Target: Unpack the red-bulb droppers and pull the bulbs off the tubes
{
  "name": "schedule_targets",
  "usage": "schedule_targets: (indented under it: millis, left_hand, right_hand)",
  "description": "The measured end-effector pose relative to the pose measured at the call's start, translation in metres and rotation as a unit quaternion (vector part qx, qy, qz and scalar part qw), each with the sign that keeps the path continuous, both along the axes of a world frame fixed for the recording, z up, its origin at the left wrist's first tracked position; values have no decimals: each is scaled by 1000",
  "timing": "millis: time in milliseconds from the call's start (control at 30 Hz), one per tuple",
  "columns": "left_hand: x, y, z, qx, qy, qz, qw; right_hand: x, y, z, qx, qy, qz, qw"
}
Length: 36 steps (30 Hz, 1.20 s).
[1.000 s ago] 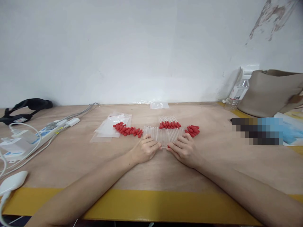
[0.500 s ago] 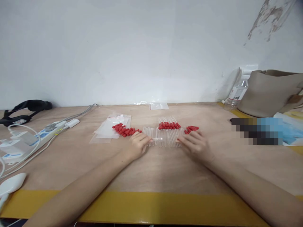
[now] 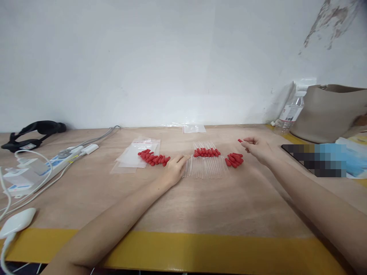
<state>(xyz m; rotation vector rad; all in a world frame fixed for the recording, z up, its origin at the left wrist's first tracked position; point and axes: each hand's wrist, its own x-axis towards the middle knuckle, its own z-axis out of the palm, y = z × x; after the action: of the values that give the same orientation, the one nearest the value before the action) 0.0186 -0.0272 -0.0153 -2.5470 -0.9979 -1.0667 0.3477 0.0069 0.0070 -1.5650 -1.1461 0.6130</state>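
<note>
My left hand (image 3: 174,169) lies against the left end of a row of clear glass tubes (image 3: 208,168), its fingers stretched forward over the nearest ones; its thumb is hidden. A small red rubber bulb (image 3: 240,140) is pinched between the fingertips of my right hand (image 3: 254,148), raised at the right. Below that hand sits a small pile of red bulbs (image 3: 235,160). Another pile of red bulbs (image 3: 155,157) is just left of my left hand. Behind the bare tubes lies a row of glass droppers (image 3: 206,152) with red bulbs on their near ends.
Clear plastic bags (image 3: 129,154) lie at the left, partly under bulbs. Farther left are a power strip (image 3: 61,156), white cables and a black strap (image 3: 34,130). A plastic bottle (image 3: 291,112), a beige bag (image 3: 323,114) and a partly blurred dark phone (image 3: 301,156) stand or lie right.
My right hand has left the tubes, moved right and up, and now holds a red bulb. My left hand stays beside the tubes; the tube lying crosswise near it no longer shows.
</note>
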Motion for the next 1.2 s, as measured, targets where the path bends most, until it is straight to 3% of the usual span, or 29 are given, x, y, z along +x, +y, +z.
schedule_targets:
  millis: [133,267,433,733,1000,1200]
  left_hand:
    - [2,-6,1,-30,8,-28,999]
    - [4,-12,3,-61,10,-48,997]
    - [2,-18,4,-56,2,-72,996]
    - [-2,-21,3,-14,14,-54,998]
    - [-1,-21,5,-4,13,-41,999]
    - [-1,-23,7,-15,25,-20,999]
  right_hand:
    - [11,10,-18,-30,38,15,999]
    - [11,9,-32,-40,44,74,996]
    - [12,13,-36,-43,16,116,992]
    - [16,19,-40,-43,-46,99,993]
    - [2,14,-20,-50,-131,76,987]
    - [-35,25,8,-101,-250,82,959]
